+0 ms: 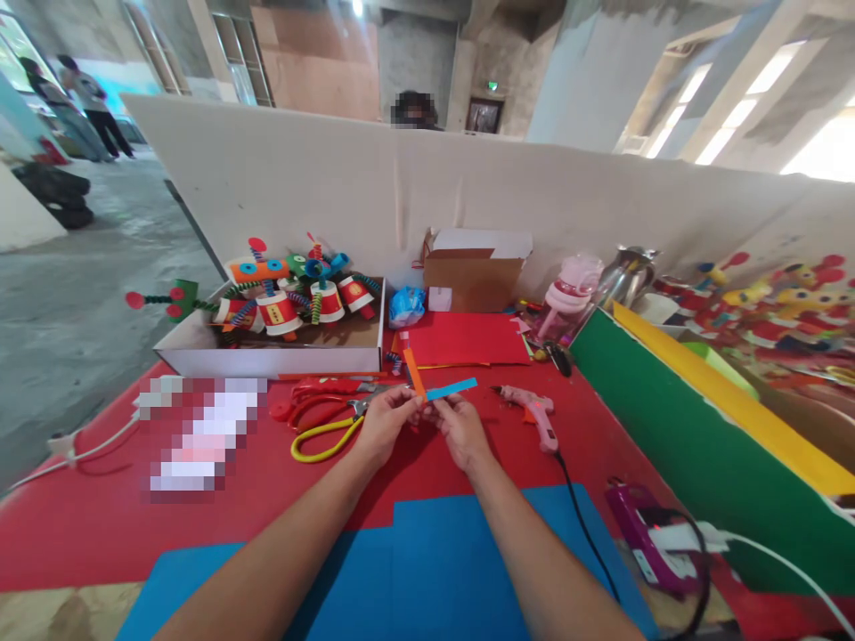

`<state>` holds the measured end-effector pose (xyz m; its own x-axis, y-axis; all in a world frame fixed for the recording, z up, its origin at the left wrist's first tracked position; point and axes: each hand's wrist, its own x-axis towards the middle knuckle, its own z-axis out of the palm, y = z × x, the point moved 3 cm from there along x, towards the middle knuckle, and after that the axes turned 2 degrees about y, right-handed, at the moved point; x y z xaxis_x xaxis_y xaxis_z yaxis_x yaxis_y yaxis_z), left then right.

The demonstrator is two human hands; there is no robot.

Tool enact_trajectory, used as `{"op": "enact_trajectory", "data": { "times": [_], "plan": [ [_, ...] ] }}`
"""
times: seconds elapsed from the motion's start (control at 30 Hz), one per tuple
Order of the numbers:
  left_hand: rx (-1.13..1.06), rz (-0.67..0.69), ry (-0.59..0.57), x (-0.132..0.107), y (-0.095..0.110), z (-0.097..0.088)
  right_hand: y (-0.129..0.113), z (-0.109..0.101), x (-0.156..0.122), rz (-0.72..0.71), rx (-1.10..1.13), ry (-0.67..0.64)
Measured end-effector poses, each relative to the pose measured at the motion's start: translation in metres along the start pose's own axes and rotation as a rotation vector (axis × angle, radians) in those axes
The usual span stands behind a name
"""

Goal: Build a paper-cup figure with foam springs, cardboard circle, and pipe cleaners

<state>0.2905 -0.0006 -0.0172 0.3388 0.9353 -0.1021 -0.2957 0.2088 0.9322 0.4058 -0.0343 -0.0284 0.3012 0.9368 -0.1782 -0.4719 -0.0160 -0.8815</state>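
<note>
An orange paper strip [413, 369] and a blue paper strip [458, 389] meet at a corner between my two hands, above the red table covering. My left hand [393, 417] pinches the joined end near the orange strip, which points up and away. Just to the right, my right hand [458, 429] has its fingertips closed at the blue strip's near end. Fingers cover the exact joint. Left of my hands lie scissors with yellow handles [321, 447] and red-handled pliers [317, 396]. To the right rests a pink glue gun [534, 411] with a black cord.
A white box [280, 361] at the back left holds several paper-cup figures. Red paper sheets [468, 340], a cardboard box [474, 280] and a pink bottle [567, 298] stand behind. Blue sheets [441, 570] lie in front. A green panel [668, 445] and purple power strip [645, 534] border the right.
</note>
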Motion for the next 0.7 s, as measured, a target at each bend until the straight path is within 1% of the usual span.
{"op": "enact_trajectory", "data": {
  "times": [0.13, 0.47, 0.6, 0.7],
  "plan": [
    [0.037, 0.029, -0.014, 0.0009, -0.0004, -0.0004, -0.0012, 0.0013, -0.0024, 0.000, 0.010, -0.016],
    [0.034, 0.015, 0.010, 0.0005, 0.0007, -0.0004, -0.0056, 0.0064, -0.0068, 0.017, 0.036, -0.066],
    [0.041, 0.009, 0.014, 0.0015, -0.0009, -0.0011, -0.0062, 0.0047, -0.0072, 0.014, 0.028, -0.061],
    [0.046, 0.004, 0.027, 0.0020, -0.0014, -0.0015, -0.0041, 0.0030, -0.0052, 0.011, -0.017, -0.032]
  ]
}}
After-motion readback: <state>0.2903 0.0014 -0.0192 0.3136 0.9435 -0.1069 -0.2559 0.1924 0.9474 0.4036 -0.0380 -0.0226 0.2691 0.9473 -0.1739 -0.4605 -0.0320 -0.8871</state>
